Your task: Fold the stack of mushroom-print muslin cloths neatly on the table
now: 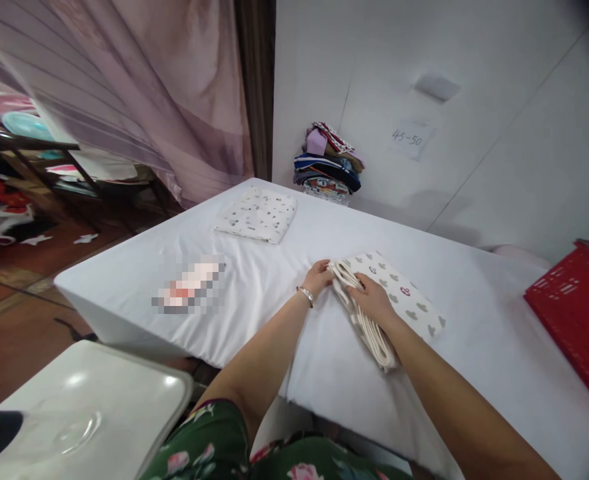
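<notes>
A folded cream cloth [404, 297] printed with grey hearts lies on the white-covered table [254, 293] in front of me. My left hand [318, 277] grips its near left corner, fingers curled round the layered edge. My right hand [372, 300] lies on top of the cloth's folded edge, fingers pressed down and partly curled over the layers. A bracelet sits on my left wrist.
A second folded patterned cloth [257, 215] lies at the table's far left. A stack of folded clothes [328, 163] stands against the wall behind. A red plastic crate [579, 313] sits at the right edge. A white stool top [89, 407] is at lower left.
</notes>
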`<move>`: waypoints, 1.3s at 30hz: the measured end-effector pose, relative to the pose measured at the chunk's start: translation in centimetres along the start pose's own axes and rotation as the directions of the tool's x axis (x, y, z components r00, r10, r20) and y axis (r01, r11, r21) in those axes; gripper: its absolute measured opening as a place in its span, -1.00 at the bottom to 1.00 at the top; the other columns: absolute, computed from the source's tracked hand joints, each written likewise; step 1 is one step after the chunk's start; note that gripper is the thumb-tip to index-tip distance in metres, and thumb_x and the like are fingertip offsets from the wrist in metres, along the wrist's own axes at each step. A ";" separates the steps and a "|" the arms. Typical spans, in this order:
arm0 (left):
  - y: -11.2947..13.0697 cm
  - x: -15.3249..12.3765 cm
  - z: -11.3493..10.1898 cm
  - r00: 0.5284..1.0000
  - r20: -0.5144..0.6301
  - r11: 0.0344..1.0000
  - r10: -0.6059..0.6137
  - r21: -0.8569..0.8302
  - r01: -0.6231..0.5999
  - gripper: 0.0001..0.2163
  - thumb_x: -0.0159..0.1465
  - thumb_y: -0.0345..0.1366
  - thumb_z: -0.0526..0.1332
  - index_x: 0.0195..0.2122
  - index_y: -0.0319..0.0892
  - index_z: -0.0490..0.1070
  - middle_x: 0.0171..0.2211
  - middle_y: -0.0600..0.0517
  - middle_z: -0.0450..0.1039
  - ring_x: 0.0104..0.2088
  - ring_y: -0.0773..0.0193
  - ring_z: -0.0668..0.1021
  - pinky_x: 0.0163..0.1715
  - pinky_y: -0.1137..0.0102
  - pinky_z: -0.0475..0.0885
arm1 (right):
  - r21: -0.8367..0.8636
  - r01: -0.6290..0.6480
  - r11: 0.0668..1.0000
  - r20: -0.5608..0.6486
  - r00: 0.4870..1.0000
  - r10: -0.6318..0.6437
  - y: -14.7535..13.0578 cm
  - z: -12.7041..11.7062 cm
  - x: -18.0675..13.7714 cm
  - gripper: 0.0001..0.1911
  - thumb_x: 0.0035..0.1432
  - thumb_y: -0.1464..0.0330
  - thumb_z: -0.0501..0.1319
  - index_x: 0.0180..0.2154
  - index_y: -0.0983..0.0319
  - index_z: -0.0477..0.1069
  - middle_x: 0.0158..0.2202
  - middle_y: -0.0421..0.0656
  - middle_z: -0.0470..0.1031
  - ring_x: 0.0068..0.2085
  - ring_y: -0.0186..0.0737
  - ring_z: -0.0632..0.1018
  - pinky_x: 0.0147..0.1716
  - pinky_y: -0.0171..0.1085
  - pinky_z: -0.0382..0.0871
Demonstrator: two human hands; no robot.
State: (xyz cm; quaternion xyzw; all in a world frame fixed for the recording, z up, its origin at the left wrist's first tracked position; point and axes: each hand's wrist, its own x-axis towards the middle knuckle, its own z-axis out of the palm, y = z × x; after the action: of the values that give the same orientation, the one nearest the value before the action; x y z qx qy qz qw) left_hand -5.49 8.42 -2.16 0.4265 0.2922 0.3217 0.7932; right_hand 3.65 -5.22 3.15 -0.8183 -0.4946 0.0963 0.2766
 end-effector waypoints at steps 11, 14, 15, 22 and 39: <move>-0.6 1.2 -0.3 0.978 -0.208 0.991 0.000 0.134 0.028 -0.61 -0.06 -0.48 0.29 -0.15 -0.21 0.36 -0.44 0.07 0.42 -0.53 0.37 0.44 -0.45 0.43 0.39 | -0.412 0.046 0.910 0.068 0.997 -0.019 -2.4 0.7 -0.7 -0.61 0.19 0.29 0.02 0.06 0.14 0.25 -0.07 -0.08 0.36 -0.14 -0.15 0.44 -0.23 -0.27 0.24; -0.3 1.0 -0.2 0.982 -0.184 0.996 -0.030 0.081 0.046 -0.64 0.02 -0.38 0.27 -0.13 -0.21 0.33 -0.52 0.10 0.38 -0.53 0.36 0.45 -0.46 0.43 0.40 | -0.505 0.113 0.856 0.141 0.989 -0.047 -3.1 1.3 -1.0 -0.64 0.22 0.30 -0.01 0.05 0.13 0.24 -0.11 -0.07 0.35 -0.20 -0.16 0.44 -0.30 -0.28 0.21; -0.2 1.0 -0.2 0.984 -0.174 0.997 -0.038 0.065 0.050 -0.65 0.04 -0.34 0.27 -0.12 -0.21 0.32 -0.52 0.10 0.38 -0.52 0.36 0.46 -0.46 0.43 0.40 | -0.510 0.122 0.852 0.142 0.988 -0.056 -3.2 1.4 -1.0 -0.64 0.22 0.30 -0.02 0.05 0.13 0.23 -0.11 -0.07 0.34 -0.19 -0.16 0.44 -0.31 -0.28 0.21; -0.1 0.5 -0.2 0.993 -0.120 0.999 -0.023 -0.029 0.020 -0.57 -0.06 -0.33 0.39 -0.16 -0.21 0.32 -0.40 0.06 0.39 -0.47 0.37 0.47 -0.44 0.43 0.41 | -0.399 0.047 0.916 0.121 0.993 0.001 -2.3 1.0 -0.9 -0.54 0.19 0.16 0.05 0.11 0.12 0.18 -0.06 -0.09 0.34 -0.08 -0.14 0.41 -0.24 -0.29 0.21; 0.3 -0.1 -0.2 0.997 -0.033 0.996 -0.064 -0.065 0.062 -0.55 -0.19 -0.57 0.22 -0.21 -0.18 0.35 -0.34 0.04 0.38 -0.36 0.31 0.46 -0.32 0.35 0.41 | -0.260 0.075 0.963 0.146 0.989 -0.037 -0.9 0.3 0.2 -0.68 0.20 0.26 0.04 -0.04 0.21 0.33 -0.16 -0.12 0.41 -0.11 -0.21 0.40 -0.18 -0.33 0.18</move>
State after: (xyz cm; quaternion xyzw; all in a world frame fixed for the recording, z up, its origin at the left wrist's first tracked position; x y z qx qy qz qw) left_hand -5.75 8.53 -2.00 0.3859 0.3089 0.3128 0.8110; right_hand 2.91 -4.64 3.39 -0.8247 -0.5442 0.0787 0.1322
